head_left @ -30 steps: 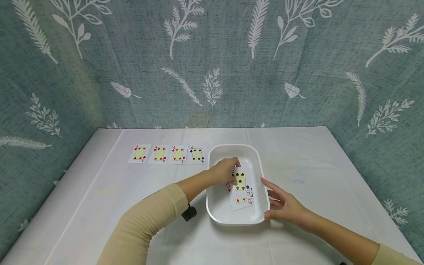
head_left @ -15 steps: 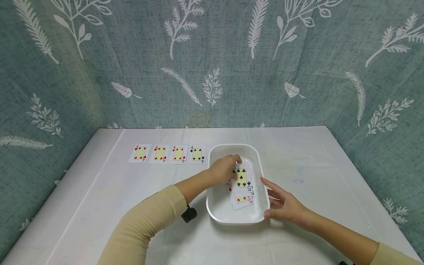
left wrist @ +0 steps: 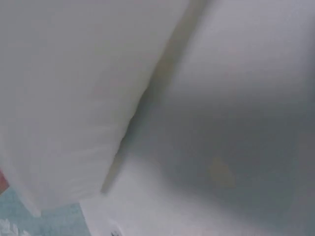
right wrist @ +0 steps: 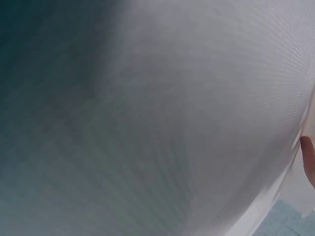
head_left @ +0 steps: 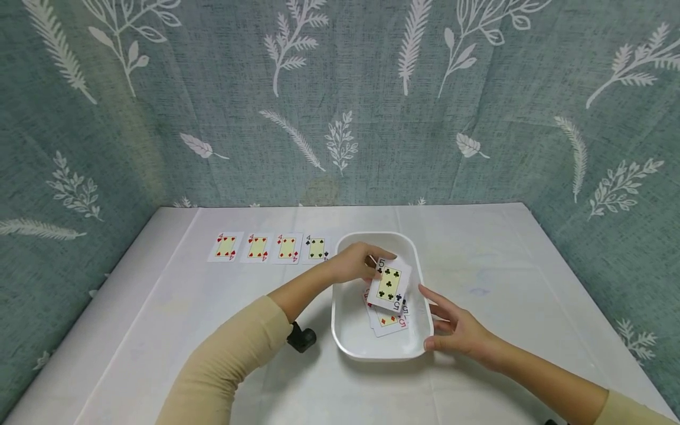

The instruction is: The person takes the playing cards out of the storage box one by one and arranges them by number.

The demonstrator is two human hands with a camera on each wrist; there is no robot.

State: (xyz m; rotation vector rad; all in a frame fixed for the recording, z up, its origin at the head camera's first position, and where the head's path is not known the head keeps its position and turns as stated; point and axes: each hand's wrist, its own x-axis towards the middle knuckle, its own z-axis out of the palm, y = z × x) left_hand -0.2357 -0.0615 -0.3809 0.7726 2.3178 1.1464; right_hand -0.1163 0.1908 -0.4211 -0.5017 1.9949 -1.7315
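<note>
My left hand [head_left: 352, 263] reaches over the left rim of a white tray [head_left: 361, 352] and pinches a five of clubs playing card [head_left: 389, 284] by its upper left side. The card is tilted above other fives in the tray, including a five of diamonds [head_left: 390, 326] partly covered by it. My right hand [head_left: 461, 334] rests against the tray's right side, index fingertip at the rim and thumb at the near corner. In the right wrist view one finger [right wrist: 308, 160] shows at the right edge. The tray's pale wall [left wrist: 74, 98] fills the left wrist view's left side.
Left of the tray, along the back of the white-covered table [head_left: 159, 330], lies a row of several fours, from a four of hearts [head_left: 225, 247] to a four of spades [head_left: 317, 248]. A patterned green-blue cloth [head_left: 372, 147] walls the back and sides.
My left hand has lifted the five of clubs from the pile and tilted it, uncovering more of the cards below. The right hand and the tray have stayed in place.
</note>
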